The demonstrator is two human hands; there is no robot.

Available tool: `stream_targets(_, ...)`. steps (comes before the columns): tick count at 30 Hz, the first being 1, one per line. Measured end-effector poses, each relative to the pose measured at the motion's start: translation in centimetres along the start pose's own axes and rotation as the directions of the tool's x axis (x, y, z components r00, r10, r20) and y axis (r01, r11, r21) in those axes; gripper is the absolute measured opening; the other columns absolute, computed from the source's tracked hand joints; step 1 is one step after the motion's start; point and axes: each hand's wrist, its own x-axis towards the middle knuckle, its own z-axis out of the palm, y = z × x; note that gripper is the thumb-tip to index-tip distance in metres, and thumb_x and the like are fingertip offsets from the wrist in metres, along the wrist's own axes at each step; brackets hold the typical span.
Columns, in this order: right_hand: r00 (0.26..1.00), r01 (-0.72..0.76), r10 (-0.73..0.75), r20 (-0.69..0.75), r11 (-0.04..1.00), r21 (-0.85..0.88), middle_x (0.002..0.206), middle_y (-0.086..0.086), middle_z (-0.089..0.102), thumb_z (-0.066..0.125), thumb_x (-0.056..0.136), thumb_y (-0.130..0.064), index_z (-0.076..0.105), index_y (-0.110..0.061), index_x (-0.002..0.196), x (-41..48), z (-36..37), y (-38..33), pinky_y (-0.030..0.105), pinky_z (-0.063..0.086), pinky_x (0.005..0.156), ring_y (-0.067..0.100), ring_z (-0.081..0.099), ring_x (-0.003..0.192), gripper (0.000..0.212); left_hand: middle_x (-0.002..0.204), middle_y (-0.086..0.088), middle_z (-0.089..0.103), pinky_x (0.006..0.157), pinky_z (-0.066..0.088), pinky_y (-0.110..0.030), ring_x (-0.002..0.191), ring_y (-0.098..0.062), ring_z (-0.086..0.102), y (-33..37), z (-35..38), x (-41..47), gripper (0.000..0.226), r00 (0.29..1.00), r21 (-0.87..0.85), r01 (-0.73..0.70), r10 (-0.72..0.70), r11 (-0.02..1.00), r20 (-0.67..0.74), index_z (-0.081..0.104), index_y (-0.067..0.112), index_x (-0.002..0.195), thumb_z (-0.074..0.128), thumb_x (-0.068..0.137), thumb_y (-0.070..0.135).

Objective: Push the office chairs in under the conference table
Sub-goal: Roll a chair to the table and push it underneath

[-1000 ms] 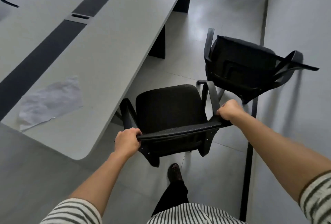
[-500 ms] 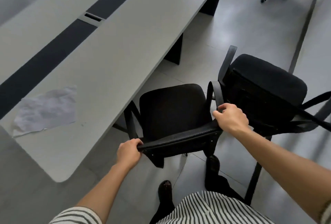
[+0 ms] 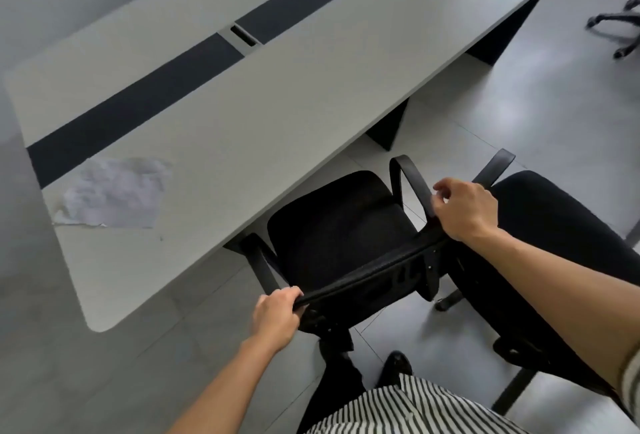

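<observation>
A black office chair stands at the long grey conference table, its seat front and left armrest tucked just under the table's edge. My left hand grips the left end of the chair's backrest top. My right hand rests on the right end of the backrest beside the right armrest, fingers loosened and partly lifted. A second black chair stands close on the right, touching or nearly touching the first.
A crumpled sheet of paper lies on the table near its rounded corner. A dark stripe with a cable slot runs along the table's middle. A wheeled chair base stands on the tiled floor at the far right. My shoe is behind the chair.
The chair has rolled forward so that its seat front now sits under the table edge. My right hand's fingers have loosened on the backrest. The view has swung left.
</observation>
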Motion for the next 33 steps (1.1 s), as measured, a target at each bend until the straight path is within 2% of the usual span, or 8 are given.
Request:
stream_targets(3, 1.000, -0.001, 0.000, 0.009, 0.999, 0.034, 0.100, 0.006, 0.074, 0.050, 0.090, -0.028, 0.068, -0.021, 0.111, 1.9, 0.3, -0.7, 0.037, 0.046, 0.082, 0.033, 0.063, 0.094, 0.028, 0.086, 0.012, 0.063, 0.081, 0.040, -0.030, 0.082, -0.016, 0.056, 0.4, -1.9, 2.6, 0.004, 1.000, 0.000, -0.026, 0.026, 1.000, -0.016, 0.057, 0.034, 0.087, 0.054, 0.089, 0.033)
stream_targets(9, 1.000, -0.026, 0.026, 0.003, 0.998, 0.057, 0.100, 0.003, 0.074, 0.051, 0.089, -0.028, 0.067, -0.021, 0.112, 7.9, 0.8, -2.2, 0.033, 0.043, 0.074, 0.031, 0.064, 0.092, 0.029, 0.087, 0.009, 0.064, 0.082, 0.039, -0.031, 0.083, -0.016, 0.056, 1.9, -5.4, 7.5, 0.008, 0.997, 0.011, -0.066, 0.066, 0.998, -0.044, 0.061, 0.029, 0.090, 0.054, 0.090, 0.033)
stream_targets(13, 1.000, -0.031, 0.030, 0.004, 0.999, 0.040, 0.100, 0.003, 0.074, 0.052, 0.088, -0.029, 0.066, -0.021, 0.111, 12.3, 1.1, -3.0, 0.038, 0.051, 0.080, 0.031, 0.064, 0.091, 0.029, 0.092, 0.006, 0.065, 0.082, 0.037, -0.033, 0.089, -0.020, 0.056, 3.1, -7.0, 10.2, 0.018, 0.996, 0.028, -0.053, 0.055, 0.998, -0.075, 0.064, 0.026, 0.094, 0.051, 0.091, 0.039)
stream_targets(19, 1.000, -0.018, 0.019, -0.002, 0.997, 0.076, 0.098, 0.001, 0.074, 0.053, 0.088, -0.029, 0.067, -0.021, 0.110, 17.6, 1.7, -4.7, 0.035, 0.050, 0.080, 0.027, 0.063, 0.089, 0.028, 0.081, 0.002, 0.065, 0.080, 0.041, -0.035, 0.079, -0.022, 0.056, 3.5, -8.5, 13.4, 0.025, 0.997, 0.018, -0.012, 0.014, 1.000, -0.080, 0.065, 0.024, 0.088, 0.050, 0.090, 0.045)
stream_targets(23, 1.000, 0.025, -0.026, 0.003, 0.989, 0.148, 0.095, 0.002, 0.073, 0.053, 0.087, -0.029, 0.068, -0.023, 0.108, 21.3, 2.5, -7.5, 0.030, 0.044, 0.075, 0.025, 0.061, 0.086, 0.027, 0.077, 0.001, 0.064, 0.068, 0.038, -0.033, 0.076, -0.024, 0.058, 3.4, -9.3, 14.9, 0.025, 0.992, -0.013, 0.067, -0.068, 0.998, -0.108, 0.064, 0.022, 0.083, 0.052, 0.090, 0.042)
stream_targets(26, 0.991, 0.131, -0.135, 0.010, 0.975, 0.180, 0.097, 0.003, 0.073, 0.051, 0.086, -0.029, 0.067, -0.024, 0.112, 24.5, 2.6, -11.5, 0.035, 0.048, 0.082, 0.028, 0.063, 0.093, 0.031, 0.077, -0.003, 0.066, 0.065, 0.038, -0.034, 0.076, -0.027, 0.060, 3.6, -9.3, 15.2, 0.027, 0.972, -0.051, 0.161, -0.167, 0.986, -0.162, 0.062, 0.020, 0.079, 0.054, 0.089, 0.043)
stream_targets(29, 0.970, 0.214, -0.228, 0.089, 0.966, 0.143, 0.097, 0.000, 0.073, 0.051, 0.087, -0.029, 0.067, -0.024, 0.114, 26.2, 3.1, -12.5, 0.033, 0.045, 0.079, 0.028, 0.063, 0.093, 0.032, 0.080, -0.007, 0.068, 0.066, 0.039, -0.035, 0.080, -0.032, 0.061, 4.2, -8.9, 15.2, 0.022, 0.946, -0.090, 0.246, -0.259, 0.965, -0.196, 0.062, 0.019, 0.078, 0.058, 0.088, 0.038)
stream_targets(33, 0.971, 0.178, -0.197, 0.132, 0.973, 0.147, 0.092, 0.004, 0.072, 0.049, 0.086, -0.027, 0.068, -0.024, 0.110, 27.3, 3.4, -9.7, 0.037, 0.047, 0.083, 0.030, 0.061, 0.094, 0.030, 0.089, -0.004, 0.068, 0.079, 0.040, -0.035, 0.089, -0.029, 0.059, 6.4, -8.5, 15.5, 0.012, 0.940, -0.077, 0.249, -0.260, 0.965, -0.222, 0.066, 0.018, 0.088, 0.056, 0.088, 0.026)
